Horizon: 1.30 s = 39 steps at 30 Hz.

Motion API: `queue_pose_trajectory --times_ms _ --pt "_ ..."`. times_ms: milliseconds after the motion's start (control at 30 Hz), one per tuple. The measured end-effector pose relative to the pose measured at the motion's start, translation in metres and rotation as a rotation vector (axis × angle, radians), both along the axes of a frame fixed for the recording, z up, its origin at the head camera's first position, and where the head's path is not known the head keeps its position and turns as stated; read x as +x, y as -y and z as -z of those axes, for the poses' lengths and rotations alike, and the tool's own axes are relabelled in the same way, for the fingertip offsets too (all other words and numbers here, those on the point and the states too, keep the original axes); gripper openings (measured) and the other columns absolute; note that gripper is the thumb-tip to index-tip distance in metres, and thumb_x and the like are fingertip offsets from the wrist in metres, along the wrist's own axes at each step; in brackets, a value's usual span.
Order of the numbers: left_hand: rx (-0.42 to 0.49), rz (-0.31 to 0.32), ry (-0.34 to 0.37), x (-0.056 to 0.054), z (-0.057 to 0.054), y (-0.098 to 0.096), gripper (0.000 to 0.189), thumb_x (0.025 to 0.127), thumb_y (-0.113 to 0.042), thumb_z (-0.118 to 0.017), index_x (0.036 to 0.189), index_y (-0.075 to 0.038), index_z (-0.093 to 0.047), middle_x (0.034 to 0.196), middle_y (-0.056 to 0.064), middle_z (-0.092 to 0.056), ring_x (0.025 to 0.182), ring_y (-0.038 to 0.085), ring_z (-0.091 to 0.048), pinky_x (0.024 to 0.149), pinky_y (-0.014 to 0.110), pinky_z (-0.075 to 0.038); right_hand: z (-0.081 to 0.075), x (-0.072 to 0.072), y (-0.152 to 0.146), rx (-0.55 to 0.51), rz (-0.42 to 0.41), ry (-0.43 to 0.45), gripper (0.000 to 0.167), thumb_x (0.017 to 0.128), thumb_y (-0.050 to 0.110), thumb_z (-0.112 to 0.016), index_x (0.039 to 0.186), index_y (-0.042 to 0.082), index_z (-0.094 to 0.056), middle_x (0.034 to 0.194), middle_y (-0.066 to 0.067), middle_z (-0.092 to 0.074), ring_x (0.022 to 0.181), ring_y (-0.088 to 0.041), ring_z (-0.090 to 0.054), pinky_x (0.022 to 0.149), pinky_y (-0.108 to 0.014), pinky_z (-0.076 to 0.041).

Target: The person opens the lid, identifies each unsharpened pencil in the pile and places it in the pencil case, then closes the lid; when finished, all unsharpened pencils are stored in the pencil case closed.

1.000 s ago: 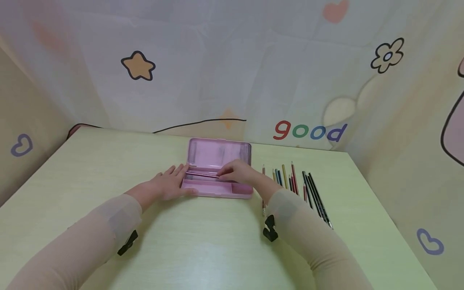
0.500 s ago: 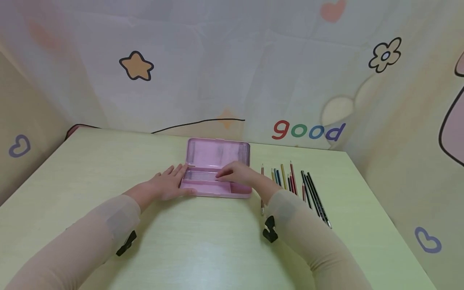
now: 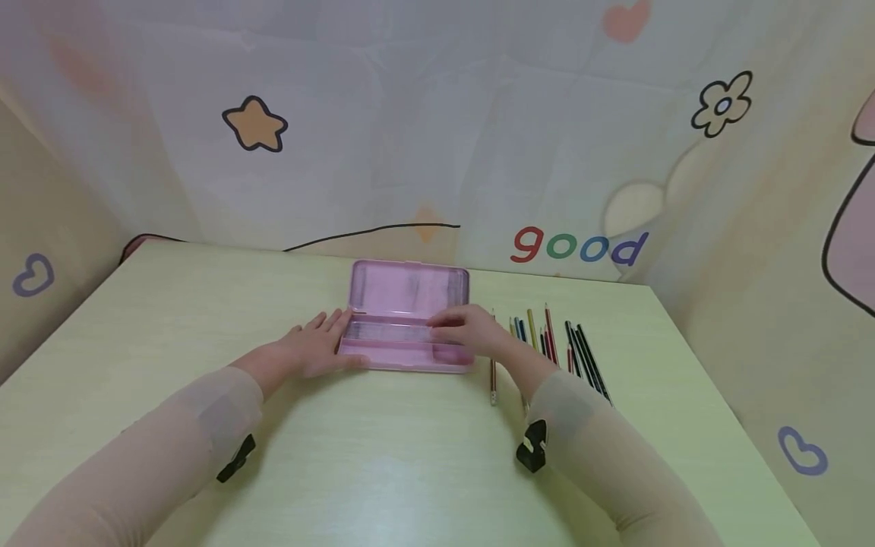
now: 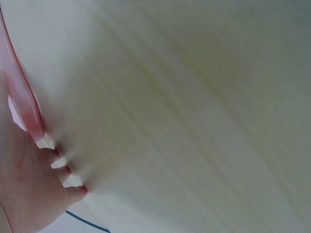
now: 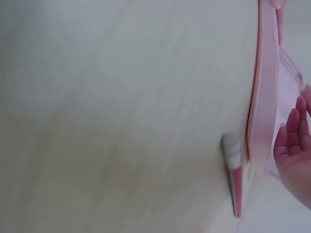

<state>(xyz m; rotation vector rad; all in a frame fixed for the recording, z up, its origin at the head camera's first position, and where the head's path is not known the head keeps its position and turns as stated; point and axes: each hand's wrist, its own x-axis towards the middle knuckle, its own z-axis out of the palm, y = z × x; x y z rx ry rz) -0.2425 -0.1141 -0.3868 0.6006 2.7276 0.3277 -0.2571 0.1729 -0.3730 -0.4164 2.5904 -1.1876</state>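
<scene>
A pink pencil case lies with its lid raised on the table. My left hand rests with spread fingers against its left end, and the left wrist view shows the fingertips on the tabletop beside the case. Over the right part of the case is my right hand, its fingers loosely bent and no object visible between them. The right wrist view has that hand beside the case wall. A red pencil with a pale end lies just right of the case.
Several coloured pencils and dark pencils lie to the right, partly behind the right forearm. A printed curtain hangs behind the table's back edge.
The dark red pencil in my right hand went down into the case and left the fingers. That hand then moved slightly right. My left hand stayed in place.
</scene>
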Motion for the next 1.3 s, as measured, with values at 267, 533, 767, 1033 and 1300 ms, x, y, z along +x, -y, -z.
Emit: queue_pose_trajectory --times_ms 267,533,767,1033,1300 --pt "-0.001 0.002 0.006 -0.002 0.001 0.001 0.103 0.083 -0.073 -0.037 0.149 -0.003 0.001 0.153 0.021 -0.006 0.138 0.044 -0.005 0.104 0.064 -0.011 -0.002 0.016 -0.033 -0.059 0.099 0.037 0.029 0.088 0.019 -0.066 0.116 0.011 -0.067 0.112 -0.003 -0.063 0.101 -0.02 -0.055 0.087 -0.034 -0.047" --pt "-0.001 -0.003 -0.006 0.0 0.001 0.002 0.103 0.084 -0.074 -0.036 0.149 -0.003 0.001 0.153 0.022 -0.006 0.137 0.045 -0.006 0.103 0.065 -0.012 -0.013 0.036 -0.072 -0.076 0.141 -0.015 0.039 0.09 0.027 -0.063 0.122 0.005 -0.061 0.121 -0.009 -0.06 0.109 -0.024 -0.054 0.094 -0.042 -0.043" --pt "0.002 0.003 0.0 0.0 0.001 -0.001 0.103 0.084 -0.074 -0.036 0.149 -0.003 0.002 0.153 0.022 -0.006 0.138 0.044 -0.005 0.104 0.065 -0.011 -0.015 0.055 -0.114 -0.065 0.217 -0.045 0.042 0.091 0.03 -0.061 0.124 0.003 -0.059 0.122 -0.012 -0.059 0.111 -0.028 -0.053 0.096 -0.043 -0.042" --pt "0.001 0.006 0.0 0.0 -0.002 -0.001 0.1 0.086 -0.07 -0.037 0.149 -0.002 0.0 0.153 0.023 -0.006 0.137 0.045 -0.005 0.103 0.065 -0.011 -0.015 0.079 -0.159 -0.053 0.298 -0.061 0.048 0.093 0.031 -0.058 0.128 -0.002 -0.054 0.129 -0.02 -0.053 0.121 -0.036 -0.046 0.101 -0.049 -0.034" --pt "0.002 0.006 0.008 0.0 -0.001 0.0 0.1 0.086 -0.07 -0.038 0.149 -0.003 0.001 0.153 0.023 -0.006 0.137 0.045 -0.005 0.104 0.065 -0.011 -0.009 0.089 -0.189 -0.035 0.368 -0.09 0.055 0.093 0.038 -0.056 0.129 -0.003 -0.052 0.132 -0.023 -0.049 0.124 -0.038 -0.041 0.101 -0.052 -0.032"
